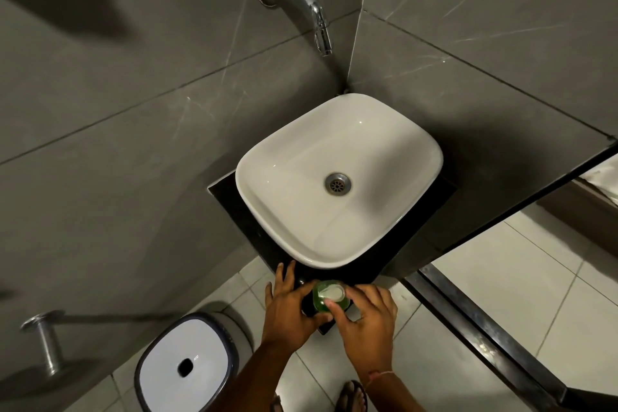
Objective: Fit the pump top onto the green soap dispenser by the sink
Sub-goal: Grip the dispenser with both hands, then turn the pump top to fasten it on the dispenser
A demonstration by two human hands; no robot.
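Observation:
The green soap dispenser (pixel 321 303) stands on the near corner of the black counter (pixel 234 207), just in front of the white sink (pixel 267 157). A white pump top (pixel 331 293) sits on its mouth, seen from above. My left hand (pixel 289 306) rests against the bottle's left side, with the fingers spread over the counter and the thumb curled around the near side. My right hand (pixel 366 311) comes in from the right, and its thumb and forefinger pinch the near and right edges of the pump top. The bottle's lower body is hidden by my hands.
A chrome tap (pixel 312 13) juts from the grey tiled wall above the basin. A white-lidded bin (pixel 187 366) stands on the floor at the lower left, beside a metal wall bar (pixel 45 341). A dark ledge (pixel 485 341) runs along the right. My sandalled feet (pixel 351 395) are below.

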